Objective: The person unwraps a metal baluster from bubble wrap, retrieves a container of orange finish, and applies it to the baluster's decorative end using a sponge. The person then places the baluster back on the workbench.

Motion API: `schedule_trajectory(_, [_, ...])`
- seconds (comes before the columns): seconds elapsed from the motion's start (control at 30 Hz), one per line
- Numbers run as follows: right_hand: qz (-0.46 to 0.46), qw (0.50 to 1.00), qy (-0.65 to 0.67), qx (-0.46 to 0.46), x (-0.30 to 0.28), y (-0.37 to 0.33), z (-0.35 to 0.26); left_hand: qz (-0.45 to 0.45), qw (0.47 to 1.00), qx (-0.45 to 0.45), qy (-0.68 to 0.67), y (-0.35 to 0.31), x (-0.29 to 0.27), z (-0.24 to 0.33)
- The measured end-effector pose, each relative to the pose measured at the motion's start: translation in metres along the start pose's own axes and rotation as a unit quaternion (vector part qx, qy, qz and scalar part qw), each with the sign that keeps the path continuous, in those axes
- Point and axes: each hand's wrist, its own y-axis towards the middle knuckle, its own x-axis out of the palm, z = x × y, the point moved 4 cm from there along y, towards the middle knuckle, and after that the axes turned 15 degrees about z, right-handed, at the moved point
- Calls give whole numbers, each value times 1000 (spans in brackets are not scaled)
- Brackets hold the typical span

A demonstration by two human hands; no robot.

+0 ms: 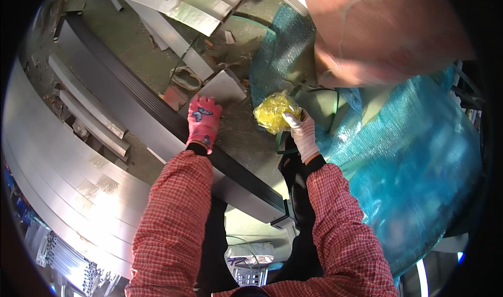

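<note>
My right hand [303, 135], in a pale glove, grips a wad of crumpled yellow clear plastic [276, 112], its thumb pressed on the near side. My left hand [204, 120], in a pink glove with blue butterfly prints, is above the far side of a long dark-and-silver bundle of metal profiles [230, 166]. Its fingers look curled; anything inside them is hidden. The bundle runs from the upper left to between my legs. Beyond the left hand lies a pale flat offcut [222, 90], with a roll of tape [187, 78] beside it.
Broad silver panels [78, 208] fill the left side, with shorter metal strips [94, 121] between them and the bundle. Blue bubble wrap [408, 166] spreads over the right. A large pinkish-brown sheet-like covering [387, 30] stands at the upper right. Green strapping [335, 106] loops near the right hand.
</note>
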Motion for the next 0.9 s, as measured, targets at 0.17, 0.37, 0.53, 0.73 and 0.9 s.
schedule_trajectory(0.17, [-67,994,65,51,-30,-61,-53,-145,965,31,-218,-6,-41,40])
schedule_trajectory(0.37, [-108,991,-19,79,-57,-159,-128,61,871,131,-470,-44,-171,110])
schedule_trajectory(0.53, [-249,962,-27,107,-64,-235,-173,-126,843,178,-491,-81,-239,126])
schedule_trajectory(0.73, [-222,921,234,220,-34,-327,-184,-237,57,-329,-912,-156,-289,145])
schedule_trajectory(0.9, [-243,929,243,141,24,-388,-209,-75,284,-232,-927,-173,-334,117])
